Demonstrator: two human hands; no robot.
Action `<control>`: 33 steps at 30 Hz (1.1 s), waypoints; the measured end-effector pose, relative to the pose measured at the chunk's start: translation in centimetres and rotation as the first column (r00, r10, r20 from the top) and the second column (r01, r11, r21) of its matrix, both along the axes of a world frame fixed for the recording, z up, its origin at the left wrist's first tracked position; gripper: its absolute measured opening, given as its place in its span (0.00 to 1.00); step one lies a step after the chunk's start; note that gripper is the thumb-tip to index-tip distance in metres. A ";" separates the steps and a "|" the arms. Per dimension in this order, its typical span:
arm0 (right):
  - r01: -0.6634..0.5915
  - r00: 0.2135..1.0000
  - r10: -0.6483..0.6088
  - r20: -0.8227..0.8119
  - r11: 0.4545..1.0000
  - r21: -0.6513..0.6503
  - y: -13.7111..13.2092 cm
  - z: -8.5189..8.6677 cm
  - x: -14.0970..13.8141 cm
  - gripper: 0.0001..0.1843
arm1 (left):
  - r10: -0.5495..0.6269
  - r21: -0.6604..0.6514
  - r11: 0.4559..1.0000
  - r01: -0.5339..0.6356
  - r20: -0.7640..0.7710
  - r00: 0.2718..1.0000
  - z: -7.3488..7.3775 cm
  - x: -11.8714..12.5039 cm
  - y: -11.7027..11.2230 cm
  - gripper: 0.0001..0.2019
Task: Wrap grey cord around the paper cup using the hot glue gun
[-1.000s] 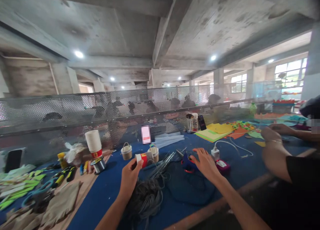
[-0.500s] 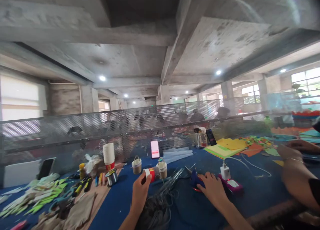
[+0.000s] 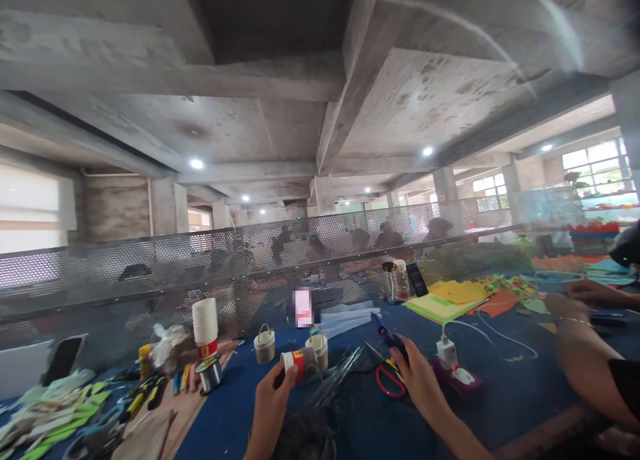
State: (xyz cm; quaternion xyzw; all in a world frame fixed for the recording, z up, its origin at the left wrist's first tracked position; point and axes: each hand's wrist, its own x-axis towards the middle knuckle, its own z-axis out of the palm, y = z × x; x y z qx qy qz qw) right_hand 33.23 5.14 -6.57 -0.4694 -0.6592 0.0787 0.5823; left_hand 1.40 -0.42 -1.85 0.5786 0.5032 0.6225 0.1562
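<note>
My left hand [image 3: 273, 397] is closed on a paper cup [image 3: 296, 365] with a white end and a red band, tipped on its side. My right hand [image 3: 413, 373] grips a dark blue glue gun [image 3: 387, 335], its narrow tip pointing up and to the left. Scissors with red handles [image 3: 390, 381] lie on the table just beneath the right hand. Behind the held cup stands a small bucket-like cup [image 3: 319, 347] with a handle, and a similar little bucket [image 3: 265, 347] is to its left. Clear plastic strips [image 3: 345, 373] spread between my hands.
A stack of paper cups [image 3: 204, 320], a wire spool [image 3: 209, 375] and pliers [image 3: 145, 393] occupy the left. A phone [image 3: 303, 308] stands ahead. On the right are a purple power socket [image 3: 457, 375] with a cable, coloured sheets [image 3: 450, 299] and another person's arm [image 3: 580, 353].
My right hand has lifted the glue gun and turned its tip forward, uncovering the red scissor handles. The left hand keeps hold of the cup. The view has shifted slightly.
</note>
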 end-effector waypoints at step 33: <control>-0.507 0.862 0.471 -0.187 0.800 -0.320 -2.9 4.8 -11.2 0.21 | 0.028 -0.041 0.999 -0.026 0.050 0.998 0.6 -0.1 -1.0 0.18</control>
